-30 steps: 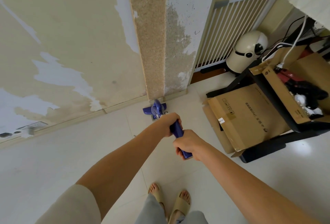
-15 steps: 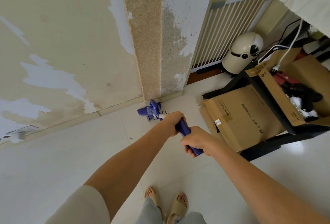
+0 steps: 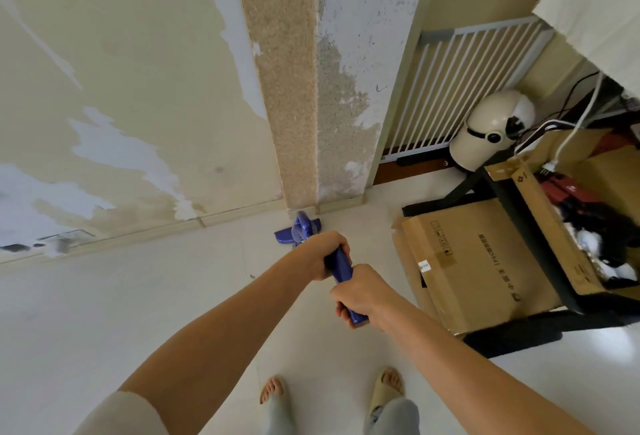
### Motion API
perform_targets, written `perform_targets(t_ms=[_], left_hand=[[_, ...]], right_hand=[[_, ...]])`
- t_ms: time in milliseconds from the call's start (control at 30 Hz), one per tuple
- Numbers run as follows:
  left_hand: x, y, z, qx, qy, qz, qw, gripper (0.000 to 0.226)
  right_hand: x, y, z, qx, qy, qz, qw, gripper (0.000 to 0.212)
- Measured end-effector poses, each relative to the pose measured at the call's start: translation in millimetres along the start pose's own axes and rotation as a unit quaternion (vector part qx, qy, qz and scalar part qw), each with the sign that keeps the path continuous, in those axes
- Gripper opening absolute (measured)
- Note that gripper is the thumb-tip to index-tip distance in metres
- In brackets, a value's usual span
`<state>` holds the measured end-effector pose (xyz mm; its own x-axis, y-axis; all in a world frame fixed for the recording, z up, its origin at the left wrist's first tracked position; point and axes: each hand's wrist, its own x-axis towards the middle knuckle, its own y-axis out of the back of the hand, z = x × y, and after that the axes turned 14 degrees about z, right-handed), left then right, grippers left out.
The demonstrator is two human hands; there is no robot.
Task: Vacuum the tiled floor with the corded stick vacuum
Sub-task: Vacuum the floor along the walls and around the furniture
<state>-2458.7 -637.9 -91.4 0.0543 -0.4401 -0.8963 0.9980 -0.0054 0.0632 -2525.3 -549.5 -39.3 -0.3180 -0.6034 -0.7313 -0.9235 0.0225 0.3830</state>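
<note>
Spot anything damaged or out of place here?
Yes: the wall paint has peeled in big pale patches, and the pillar plaster is stripped rough. A flattened cardboard box leans against the black rack. Vacuum looks normal.

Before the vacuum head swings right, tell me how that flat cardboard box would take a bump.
The cardboard box leans against the black rack, so it would probably slide or tip rather than resist. It looks flattened, so likely light. Its frayed left edge suggests it would crumple easily.

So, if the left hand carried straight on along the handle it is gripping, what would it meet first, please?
Probably the vacuum head just beyond the left hand, then the skirting at the wall; depth is uncertain.
</note>
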Motion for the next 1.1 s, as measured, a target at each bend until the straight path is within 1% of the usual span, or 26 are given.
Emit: perform_targets(t_ms=[67, 167, 267, 367, 500, 700, 833, 1100], left_hand=[[-11.6, -17.9, -4.0, -0.003, 0.007, 0.000, 1.000, 0.024], [-22.2, -48.6, -4.6, 0.000, 0.013, 0.009, 1.000, 0.020], [-19.3, -55.1, -3.1, -0.006, 0.009, 0.019, 1.000, 0.016], [-16.0, -56.9, -2.5, -0.032, 0.007, 0.036, 0.999, 0.019], [-9.8, -59.6, 4.4, -0.029, -0.005, 0.050, 0.998, 0.020], [-6.8, -60.8, 7.8, -0.020, 0.002, 0.037, 0.999, 0.018], [-7.0, -68.5, 11.3, -0.014, 0.000, 0.029, 0.999, 0.018], [-21.0, -129.2, -0.5, 0.036, 0.001, -0.014, 0.999, 0.020]], right_hand=[[-3.2, 21.6, 8.5, 0.009, 0.004, -0.011, 1.000, 0.021], [4.8, 52.5, 18.8, 0.026, 0.007, -0.030, 0.999, 0.024], [16.6, 55.3, 18.3, 0.023, 0.009, -0.031, 0.999, 0.027], [26.8, 53.8, 18.8, 0.008, 0.005, -0.044, 0.999, 0.032], [35.6, 55.0, 12.0, 0.016, -0.007, -0.060, 0.998, 0.030], [33.2, 59.0, 8.0, 0.014, -0.001, -0.051, 0.999, 0.029], [31.7, 65.5, 9.1, 0.033, -0.002, -0.026, 0.999, 0.029], [21.7, 121.0, 34.2, 0.044, -0.016, 0.011, 0.999, 0.029]])
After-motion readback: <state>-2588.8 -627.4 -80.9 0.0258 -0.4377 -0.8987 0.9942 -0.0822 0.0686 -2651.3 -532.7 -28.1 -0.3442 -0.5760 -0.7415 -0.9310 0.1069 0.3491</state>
